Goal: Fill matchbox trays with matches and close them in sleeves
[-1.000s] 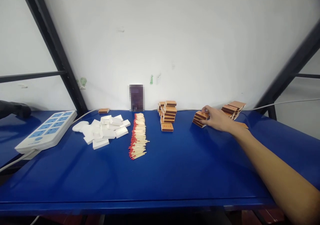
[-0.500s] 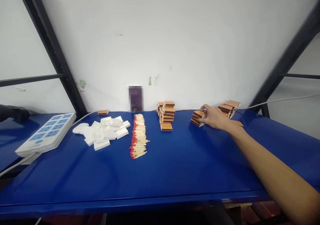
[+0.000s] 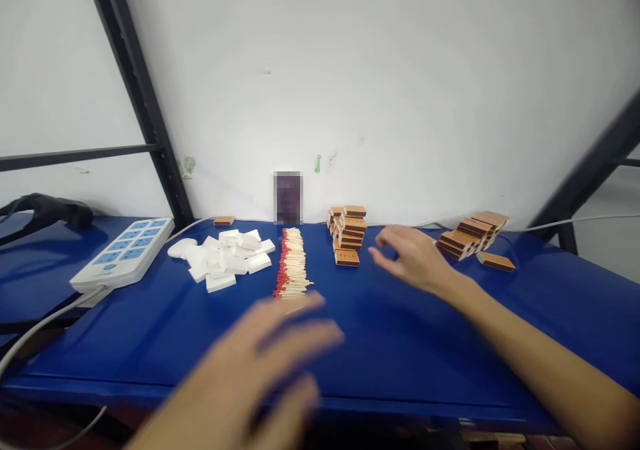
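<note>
- blurry left hand (image 3: 235, 365), fingers spread wide, partly blocking the red-tipped wooden matches (image 3: 294, 258)
- right hand (image 3: 413, 258) kinda loose, fingers parted, beside stacked orange-brown cardboard matchboxes (image 3: 354, 223)

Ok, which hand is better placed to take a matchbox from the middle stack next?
Probably your right: the right hand is open beside the stack, while the left hand is nearer the matches.

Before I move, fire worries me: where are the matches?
Head view, just left of centre: the matches lie between the white pieces and a matchbox stack.
</note>
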{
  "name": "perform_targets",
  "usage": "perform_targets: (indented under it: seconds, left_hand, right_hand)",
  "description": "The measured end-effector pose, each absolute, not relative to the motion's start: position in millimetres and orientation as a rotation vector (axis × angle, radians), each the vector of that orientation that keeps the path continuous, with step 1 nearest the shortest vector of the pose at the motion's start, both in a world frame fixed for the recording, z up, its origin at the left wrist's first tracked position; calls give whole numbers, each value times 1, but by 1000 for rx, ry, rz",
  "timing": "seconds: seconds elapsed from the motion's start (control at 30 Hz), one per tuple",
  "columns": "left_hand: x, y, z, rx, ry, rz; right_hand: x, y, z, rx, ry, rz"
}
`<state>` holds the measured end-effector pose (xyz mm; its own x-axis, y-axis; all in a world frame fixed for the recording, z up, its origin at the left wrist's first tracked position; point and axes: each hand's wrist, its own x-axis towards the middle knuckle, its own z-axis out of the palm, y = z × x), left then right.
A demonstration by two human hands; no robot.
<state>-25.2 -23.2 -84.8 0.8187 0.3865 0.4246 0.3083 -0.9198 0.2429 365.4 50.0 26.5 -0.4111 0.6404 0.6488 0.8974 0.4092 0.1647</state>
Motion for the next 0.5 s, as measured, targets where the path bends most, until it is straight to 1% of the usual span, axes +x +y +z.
perform_targets:
  seconds: [0.07, 0.1, 0.13, 0.17, 0.23, 0.3, 0.4, 0.5]
  left_hand:
    - [-23, 13, -16, 2811, 899, 847]
    - [-23, 29, 9, 2780, 1260, 872]
    - [-23, 43, 28, 2753, 1541, 889]
    - [-23, 55, 39, 2764, 1697, 858]
    - [-27, 72, 42, 2827, 1823, 690]
    - [-31, 80, 31, 2857, 1873, 606]
    - [-37, 86, 16, 2896, 1819, 534]
    - [-40, 90, 15, 2921, 1679, 514]
  right_hand:
    - [337, 46, 20, -1162, -2281, -674]
    - [328, 45, 16, -1143, -2310, -647]
    - [322, 44, 12, -1159, -2311, -629]
    - [319, 45, 9, -1186, -2304, -621]
    - [320, 46, 4, -1245, -2274, -618]
    - [326, 49, 0, -1269, -2264, -602]
    - [332, 53, -5, -1275, -2281, -525]
    - [331, 55, -10, -1289, -2297, -459]
